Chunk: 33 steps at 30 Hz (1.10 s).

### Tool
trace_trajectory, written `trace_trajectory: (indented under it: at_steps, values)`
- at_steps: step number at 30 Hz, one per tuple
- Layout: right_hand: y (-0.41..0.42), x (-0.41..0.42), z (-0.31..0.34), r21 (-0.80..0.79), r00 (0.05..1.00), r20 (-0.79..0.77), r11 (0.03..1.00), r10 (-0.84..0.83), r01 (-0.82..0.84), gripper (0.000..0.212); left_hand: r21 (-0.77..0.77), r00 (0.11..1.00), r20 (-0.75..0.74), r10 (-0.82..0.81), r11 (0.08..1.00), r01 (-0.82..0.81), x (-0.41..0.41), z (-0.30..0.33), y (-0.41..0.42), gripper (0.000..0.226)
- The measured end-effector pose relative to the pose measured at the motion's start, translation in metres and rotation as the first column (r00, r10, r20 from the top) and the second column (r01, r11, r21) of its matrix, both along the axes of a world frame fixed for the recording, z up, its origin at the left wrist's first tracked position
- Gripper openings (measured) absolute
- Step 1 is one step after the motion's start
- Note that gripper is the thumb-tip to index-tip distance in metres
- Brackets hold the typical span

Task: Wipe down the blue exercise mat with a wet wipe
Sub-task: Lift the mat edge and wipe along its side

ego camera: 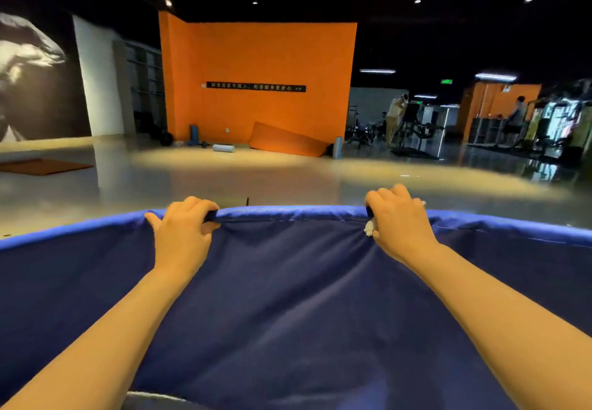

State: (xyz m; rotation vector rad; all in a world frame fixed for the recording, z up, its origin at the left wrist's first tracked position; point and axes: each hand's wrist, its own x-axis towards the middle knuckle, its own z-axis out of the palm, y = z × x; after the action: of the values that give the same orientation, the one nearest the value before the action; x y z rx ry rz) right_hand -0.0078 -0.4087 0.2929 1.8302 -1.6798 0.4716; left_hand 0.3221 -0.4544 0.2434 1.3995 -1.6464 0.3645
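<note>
The blue exercise mat (294, 297) stands raised in front of me and fills the lower half of the view, its top edge running across the frame. My left hand (184, 230) grips that top edge left of the middle, fingers curled over it. My right hand (398, 217) grips the same edge further right. A crumpled white wet wipe (369, 227) is squeezed inside the right hand against the mat, and small bits of it poke out on both sides of the fist.
Beyond the mat lies a glossy gym floor. An orange wall (262, 67) stands at the back with an orange mat (288, 140) leaning on it, plus foam rollers. A brown mat (45, 166) lies far left. People and gym machines (413, 127) stand far right.
</note>
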Motion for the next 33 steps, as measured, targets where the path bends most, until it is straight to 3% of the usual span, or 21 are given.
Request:
trace_trajectory:
  at_steps: [3,8,11,15,19,23,26,30,33]
  values:
    - [-0.021,-0.038,0.046,-0.282,0.998,-0.05,0.958,0.04,-0.053,0.044,-0.088,0.992,-0.046,-0.117,0.99,0.113,-0.039,0.05,-0.052,0.014]
    - [-0.02,-0.095,0.108,-0.506,0.998,-0.069,0.861,0.016,-0.049,0.034,-0.393,0.985,0.012,-0.171,0.905,0.162,-0.101,0.099,-0.1,0.016]
    - [-0.014,-0.127,0.1,-0.478,0.999,-0.035,0.877,0.025,-0.038,0.031,-0.451,0.97,0.068,-0.232,0.86,0.237,-0.133,0.095,-0.113,0.016]
    - [-0.002,-0.172,0.032,-0.328,0.994,0.1,0.942,-0.044,0.075,0.032,-0.434,0.937,0.136,-0.322,0.83,0.349,-0.179,0.03,-0.103,0.017]
    - [0.03,-0.2,-0.095,-0.031,0.97,0.134,0.978,-0.201,0.207,0.042,-0.211,0.848,0.324,-0.42,0.842,0.497,-0.208,-0.093,-0.068,0.012]
    - [0.079,-0.215,-0.212,0.363,0.896,0.159,0.869,-0.415,0.337,0.025,0.113,0.714,0.384,-0.585,0.797,0.593,-0.22,-0.22,-0.019,0.035]
    - [0.114,-0.218,-0.271,0.502,0.859,0.131,0.78,-0.495,0.373,0.025,0.292,0.655,0.396,-0.643,0.765,0.575,-0.229,-0.277,0.018,0.043]
    - [0.14,-0.222,-0.33,0.524,0.861,0.19,0.79,-0.472,0.318,0.034,0.423,0.61,0.429,-0.666,0.745,0.516,-0.218,-0.345,0.047,0.066]
    - [0.145,-0.224,-0.343,0.51,0.878,0.196,0.81,-0.437,0.29,0.029,0.529,0.715,0.369,-0.594,0.767,0.363,-0.191,-0.366,0.06,0.07]
